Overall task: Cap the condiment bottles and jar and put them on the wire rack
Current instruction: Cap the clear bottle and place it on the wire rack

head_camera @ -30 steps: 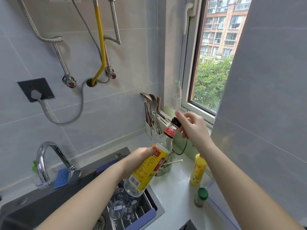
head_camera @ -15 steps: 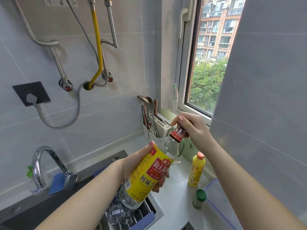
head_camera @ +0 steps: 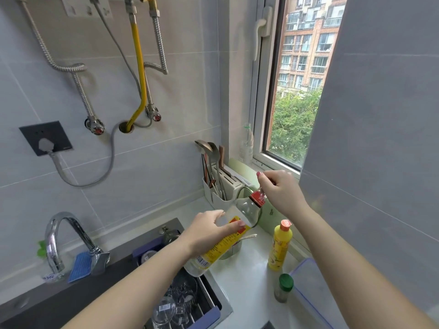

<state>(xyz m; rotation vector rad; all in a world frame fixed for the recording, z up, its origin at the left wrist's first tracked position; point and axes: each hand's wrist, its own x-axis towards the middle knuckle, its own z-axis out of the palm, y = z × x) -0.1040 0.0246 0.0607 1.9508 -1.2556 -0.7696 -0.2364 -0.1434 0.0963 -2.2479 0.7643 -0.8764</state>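
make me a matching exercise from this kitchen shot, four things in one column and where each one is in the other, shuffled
Things:
1. clear bottle with yellow label
2. yellow squeeze bottle
3. green-capped jar
4. blue cloth

Places:
A. beside the tap's base
B. standing on the counter below the window
C. tilted in the left hand, right hand at its neck
D. on the counter, nearest the camera of the containers

Pairs: 1-C, 2-B, 3-D, 4-A

- Daylight is entering through the window at far right, evenly brightening the grey tiled wall.
- Wide-angle distortion is bending edges.
- Motion blur is softening the right hand.
- Shadows are staying faint.
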